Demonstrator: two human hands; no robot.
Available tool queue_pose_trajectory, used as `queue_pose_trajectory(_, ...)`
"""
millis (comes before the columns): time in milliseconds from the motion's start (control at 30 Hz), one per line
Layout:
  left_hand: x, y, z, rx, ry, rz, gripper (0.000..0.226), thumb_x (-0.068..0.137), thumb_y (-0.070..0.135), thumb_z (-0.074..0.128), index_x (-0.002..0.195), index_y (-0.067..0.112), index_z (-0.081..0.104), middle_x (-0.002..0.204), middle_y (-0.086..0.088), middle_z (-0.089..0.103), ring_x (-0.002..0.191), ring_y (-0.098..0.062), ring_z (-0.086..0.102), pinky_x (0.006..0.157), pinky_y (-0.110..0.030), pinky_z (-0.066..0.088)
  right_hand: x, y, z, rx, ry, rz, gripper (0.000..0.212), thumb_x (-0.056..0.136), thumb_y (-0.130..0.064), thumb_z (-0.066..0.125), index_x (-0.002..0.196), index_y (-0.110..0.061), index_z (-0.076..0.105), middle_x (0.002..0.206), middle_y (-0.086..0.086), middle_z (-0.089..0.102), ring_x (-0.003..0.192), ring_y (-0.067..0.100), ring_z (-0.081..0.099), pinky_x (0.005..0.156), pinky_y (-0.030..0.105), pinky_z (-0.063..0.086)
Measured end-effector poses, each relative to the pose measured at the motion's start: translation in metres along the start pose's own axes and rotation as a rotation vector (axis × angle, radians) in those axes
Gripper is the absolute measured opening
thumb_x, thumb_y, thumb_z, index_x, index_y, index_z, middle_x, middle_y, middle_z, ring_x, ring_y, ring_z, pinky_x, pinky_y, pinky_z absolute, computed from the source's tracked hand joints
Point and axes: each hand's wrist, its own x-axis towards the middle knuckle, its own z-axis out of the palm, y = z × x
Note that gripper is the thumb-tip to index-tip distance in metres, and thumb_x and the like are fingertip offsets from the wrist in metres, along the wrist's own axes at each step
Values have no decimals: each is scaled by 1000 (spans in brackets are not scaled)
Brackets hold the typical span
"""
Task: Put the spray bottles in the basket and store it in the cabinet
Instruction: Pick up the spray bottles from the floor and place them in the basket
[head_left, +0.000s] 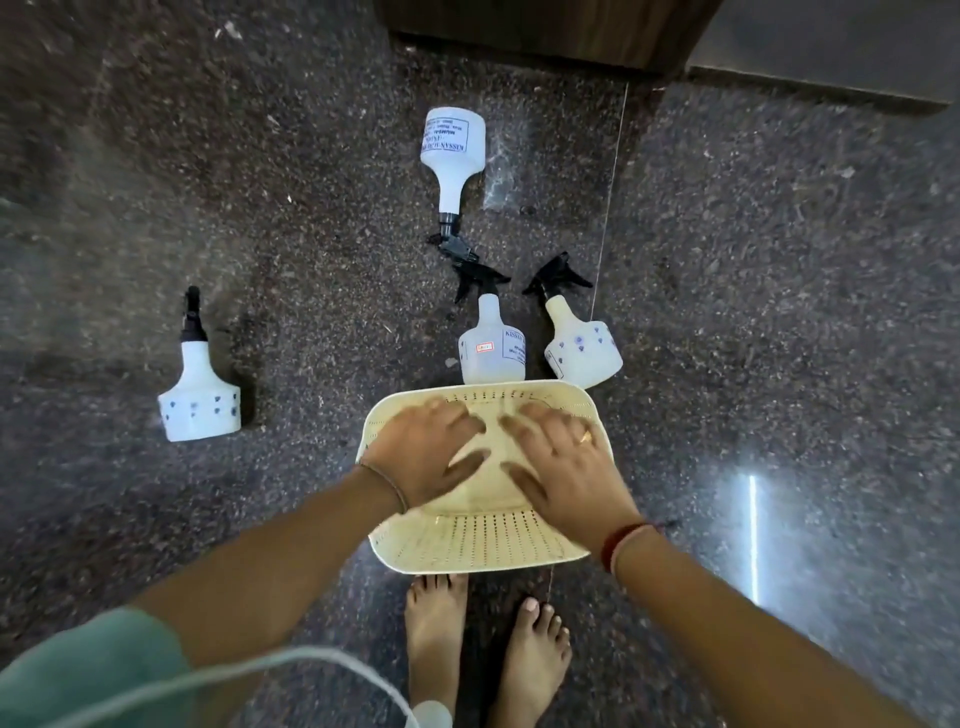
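A cream perforated plastic basket (483, 540) sits on the dark stone floor in front of my bare feet. My left hand (426, 452) and my right hand (561, 462) hover over its opening, fingers spread, holding nothing. Several white spray bottles with black trigger heads lie on the floor. One dotted bottle (200, 387) lies far left. A labelled bottle (454, 150) lies further ahead, nozzle toward me. Just beyond the basket lie another labelled bottle (491, 345) and a dotted bottle (579, 343) to its right.
The wooden base of a cabinet (545, 31) stands at the top of the view, beyond the bottles. A grey ledge (831, 52) runs at the top right. A white cable (208, 680) crosses my teal sleeve at the bottom left.
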Motion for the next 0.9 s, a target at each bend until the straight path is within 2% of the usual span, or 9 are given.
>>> queue_pose_trajectory(100,40,-22,-10,-67,150,-305,61,83,63,40,126,20,44,121,-8,49,108,-29,50,86,-42,46,53,32,-11,32,68,321,51,91,-46,44,134,-20,42,135,12,48,118,32,50,94,50,42)
queue_pose_trajectory(200,77,-35,-10,-186,97,-528,88,69,69,58,137,20,32,137,-10,38,128,-32,38,101,-53,39,95,75,-8,10,-86,604,73,83,-54,54,142,-18,29,146,18,31,131,40,33,104,56,33)
queue_pose_trajectory(333,115,-46,4,-312,-17,-646,103,66,67,64,144,18,17,149,-12,23,139,-37,22,107,-62,29,127,118,7,-32,-343,751,100,73,-62,63,148,-18,13,155,17,14,140,41,16,109,63,20)
queue_pose_trajectory(433,138,-51,14,-403,-84,-701,107,67,64,67,146,16,11,150,-16,20,137,-40,26,107,-59,31,147,129,17,-40,-439,778,106,69,-65,65,147,-16,13,152,19,21,137,42,25,109,62,23)
queue_pose_trajectory(567,159,-55,27,-431,-189,-716,114,62,63,71,146,18,9,147,-18,26,132,-41,34,105,-54,36,167,126,37,10,-603,806,101,67,-61,69,144,-13,23,146,16,36,129,40,40,103,55,33)
queue_pose_trajectory(633,166,-54,37,-446,-211,-720,111,61,62,72,144,17,13,142,-18,33,128,-39,39,102,-51,40,172,124,50,-20,-626,800,88,70,-53,70,139,-13,33,140,13,45,125,36,46,102,50,33)
queue_pose_trajectory(767,177,-53,51,-507,-153,-678,93,65,54,72,132,9,25,113,-14,57,101,-32,56,83,-38,47,183,124,69,-104,-523,765,47,82,-27,60,126,-12,50,129,11,57,118,32,53,101,44,33)
queue_pose_trajectory(833,182,-53,52,-509,-118,-701,95,63,51,73,132,8,22,96,-9,54,90,-29,55,81,-40,48,185,125,75,-86,-475,789,45,85,-20,57,128,-8,49,130,13,56,120,34,52,100,44,35)
queue_pose_trajectory(900,186,-54,52,-550,-128,-769,104,58,50,75,134,11,17,91,-6,49,87,-28,53,81,-42,48,183,127,76,-36,-423,814,43,86,-15,54,128,-5,47,130,15,56,120,36,52,98,44,39)
